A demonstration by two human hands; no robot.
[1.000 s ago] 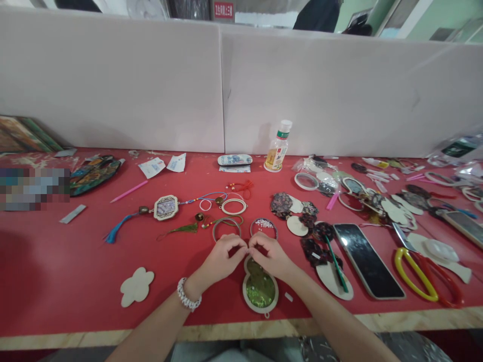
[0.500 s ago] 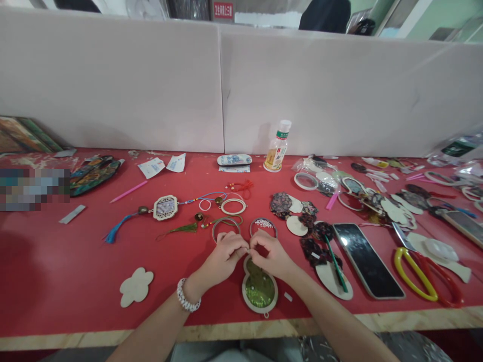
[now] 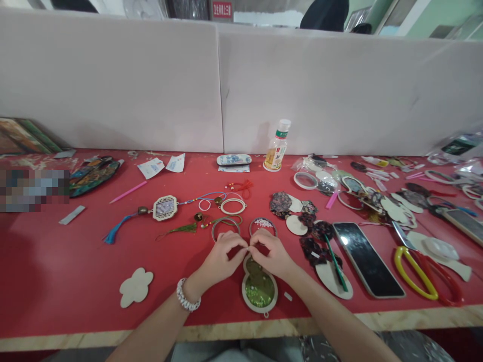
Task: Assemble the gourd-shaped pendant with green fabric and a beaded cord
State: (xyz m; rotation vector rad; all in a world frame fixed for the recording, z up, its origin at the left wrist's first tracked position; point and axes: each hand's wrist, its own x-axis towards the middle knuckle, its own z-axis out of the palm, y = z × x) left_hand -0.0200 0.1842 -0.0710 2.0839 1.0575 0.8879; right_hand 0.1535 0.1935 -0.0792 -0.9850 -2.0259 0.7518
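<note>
My left hand [image 3: 227, 254] and my right hand [image 3: 269, 254] meet with pinched fingertips over the red table. Between them is something tiny and pale, too small to name. Just below the fingers lies a gourd-shaped frame [image 3: 277, 291] with a shiny green filling [image 3: 260, 291]; its upper end is partly hidden by my right hand. Behind my hands lie a grey ring [image 3: 214, 229] on the left and a round dish of pale beads [image 3: 263, 223] on the right, both partly covered by the hands. A small white strip [image 3: 288, 296] sits right of the gourd frame.
Scissors [image 3: 415, 274], a phone [image 3: 370, 259] and a green stick [image 3: 335, 264] lie to the right. Leftward are a cloud-shaped wooden piece [image 3: 136, 287] and a tasselled pendant [image 3: 165, 207]. A bottle [image 3: 277, 146] stands before the white partition [image 3: 151, 85].
My fingertips have shifted very slightly, still pinched together at the same spot. Nothing on the table has visibly moved.
</note>
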